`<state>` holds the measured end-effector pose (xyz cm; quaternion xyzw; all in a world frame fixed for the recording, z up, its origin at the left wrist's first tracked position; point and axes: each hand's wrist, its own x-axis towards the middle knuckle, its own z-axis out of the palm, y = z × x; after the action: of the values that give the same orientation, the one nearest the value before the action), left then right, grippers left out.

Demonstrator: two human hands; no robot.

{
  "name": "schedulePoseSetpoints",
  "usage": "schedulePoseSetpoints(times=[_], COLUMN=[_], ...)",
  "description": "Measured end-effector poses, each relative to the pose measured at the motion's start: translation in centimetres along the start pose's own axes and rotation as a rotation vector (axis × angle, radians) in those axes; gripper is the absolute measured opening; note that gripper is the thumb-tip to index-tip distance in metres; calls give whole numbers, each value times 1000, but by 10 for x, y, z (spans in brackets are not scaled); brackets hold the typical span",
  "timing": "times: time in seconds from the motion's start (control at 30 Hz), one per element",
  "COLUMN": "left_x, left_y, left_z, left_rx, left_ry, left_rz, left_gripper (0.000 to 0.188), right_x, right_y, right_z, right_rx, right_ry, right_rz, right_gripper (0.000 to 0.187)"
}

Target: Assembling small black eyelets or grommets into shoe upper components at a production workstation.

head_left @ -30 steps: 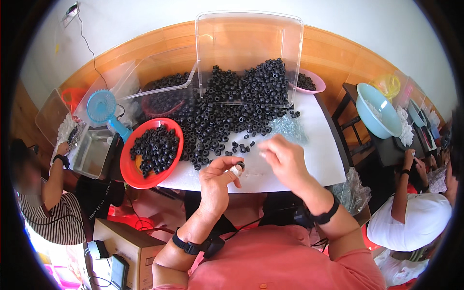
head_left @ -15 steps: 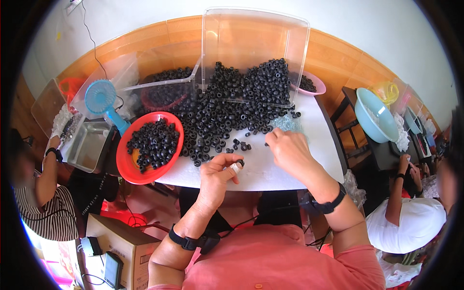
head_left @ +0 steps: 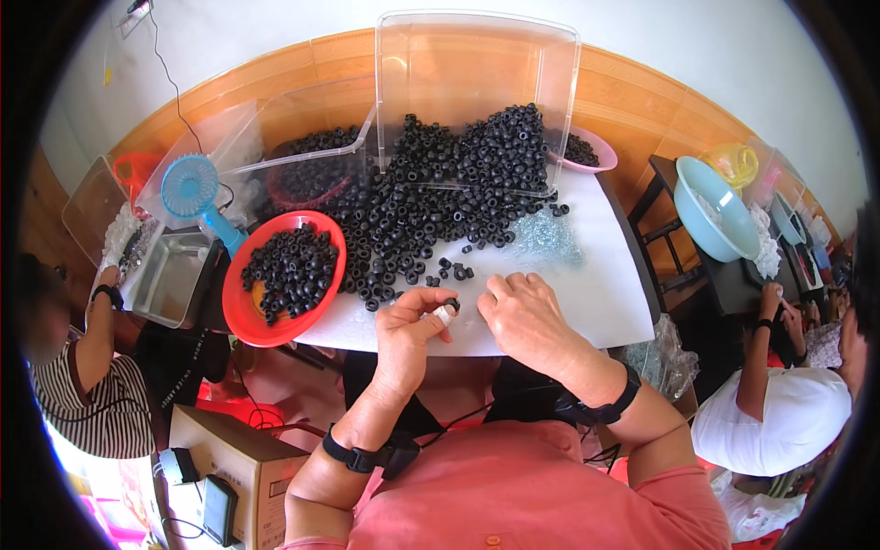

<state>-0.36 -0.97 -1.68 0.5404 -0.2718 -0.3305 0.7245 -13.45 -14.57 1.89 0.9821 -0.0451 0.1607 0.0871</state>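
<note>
My left hand (head_left: 403,335), with white tape around its thumb, pinches a small black ring-shaped part (head_left: 453,303) over the front of the white tabletop (head_left: 610,293). Just to its right, my right hand (head_left: 532,323) has its fingers drawn together, knuckles up. Whatever those fingertips hold, if anything, is hidden. Several loose black parts (head_left: 449,270) lie beyond my hands, in front of a large heap of the same parts (head_left: 458,188). A patch of small clear bluish pieces (head_left: 547,240) is spread beyond my right hand.
A red bowl (head_left: 233,316) of black parts sits left. Clear bins (head_left: 477,55) and a pink bowl (head_left: 607,158) stand behind. Further left are a blue fan (head_left: 190,188) and metal tray (head_left: 170,275). Co-workers (head_left: 92,385) flank me; a blue basin (head_left: 720,220) is right.
My right hand has come back from the heap's edge toward my body and closer to my left hand. My left hand stays almost in place, still pinching the black part.
</note>
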Motion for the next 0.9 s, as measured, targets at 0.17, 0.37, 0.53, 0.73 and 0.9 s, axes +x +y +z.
schedulePoseSetpoints(times=[0.17,0.37,0.53,0.73,0.9], left_x=[-1,-4,-3,-5,-8], left_y=[0,8,16,22,22], left_z=[2,4,17,26,29], left_rx=[-5,-193,-234,-381,-428], left_ry=[25,70,180,170,157], left_rz=[10,-14,125,-75,-37], left_gripper=[17,18,19,19,17], right_x=[-1,-5,1,-2,-6], right_y=[-8,-15,-40,-56,-58], right_z=[8,0,-15,-8,-13], right_rx=[7,156,334,901,1241], right_ry=[184,255,332,310,245], right_rz=[57,22,-75,42,197], right_gripper=[3,11,16,16,13])
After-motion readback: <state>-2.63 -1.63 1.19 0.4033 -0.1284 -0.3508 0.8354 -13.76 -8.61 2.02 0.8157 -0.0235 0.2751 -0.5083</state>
